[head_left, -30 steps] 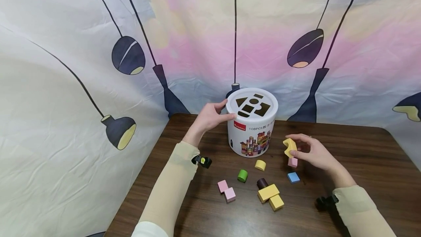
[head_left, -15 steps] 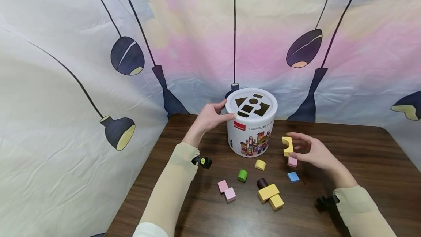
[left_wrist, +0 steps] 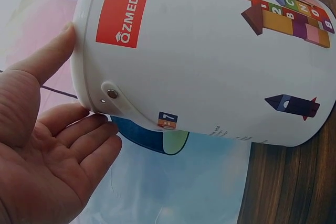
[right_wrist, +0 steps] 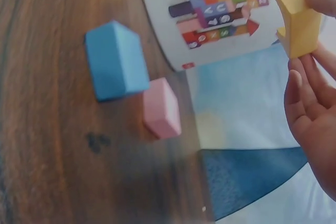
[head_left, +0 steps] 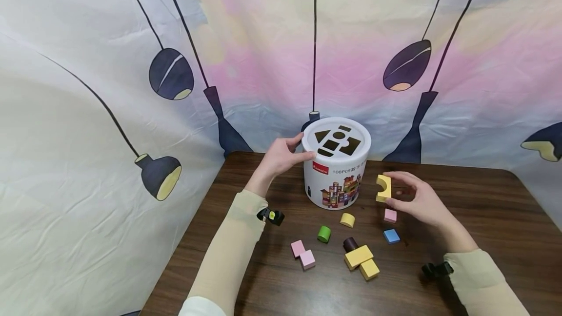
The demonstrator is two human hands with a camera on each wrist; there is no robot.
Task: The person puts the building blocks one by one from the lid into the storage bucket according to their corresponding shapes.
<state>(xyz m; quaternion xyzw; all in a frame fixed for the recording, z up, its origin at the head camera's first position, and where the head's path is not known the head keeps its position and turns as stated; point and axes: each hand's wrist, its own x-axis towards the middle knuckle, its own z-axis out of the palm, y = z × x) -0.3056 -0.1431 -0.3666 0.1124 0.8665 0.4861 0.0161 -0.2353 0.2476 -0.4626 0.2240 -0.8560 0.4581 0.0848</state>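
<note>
Head view showed a white cylindrical bucket (head_left: 315, 188) with printed coloured-block pictures standing on the dark brown wood-grain surface (head_left: 483, 204). The left hand (head_left: 277, 156) had thumb and fingers spread and lightly touching the left of its white round lid (head_left: 360, 134), apparently steadying it rather than clenching. Right of the bucket and apart from it, the right hand (head_left: 419, 200) pinched a yellow wooden-looking arch block (head_left: 387, 191) between thumb and fingers, above the surface and just beyond a small pink block (head_left: 390, 215). The step in hand seemed to be orienting this piece for the lid. The next move appeared to call for raising it over the notched rectangular hole (head_left: 350, 147) and matching its outline, with the left hand keeping the bucket steady. The arch block looked thick and matt, with flat faces, crisp edges and a rounded cut-out facing left, towards the bucket.
</note>
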